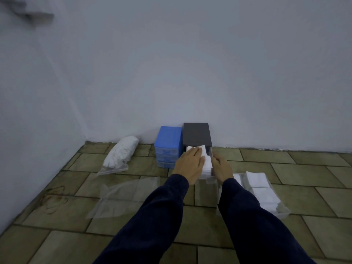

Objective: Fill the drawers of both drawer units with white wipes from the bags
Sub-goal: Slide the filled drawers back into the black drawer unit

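Observation:
A blue drawer unit (167, 145) and a dark grey drawer unit (197, 134) stand side by side against the wall. The grey unit's clear drawer (207, 181) is pulled out toward me and holds white wipes (206, 164). My left hand (189, 164) lies flat on the wipes, fingers straight, pressing them down. My right hand (222, 168) rests at the drawer's right side with curled fingers; what they hold is hidden. A clear bag of wipes (261, 191) lies to the right, and a fuller bag of wipes (121, 155) lies to the left.
An empty clear plastic bag (122, 197) lies flat on the tiled floor (57, 235) left of my arms. White walls meet in a corner at the far left. The blue unit's drawers are closed.

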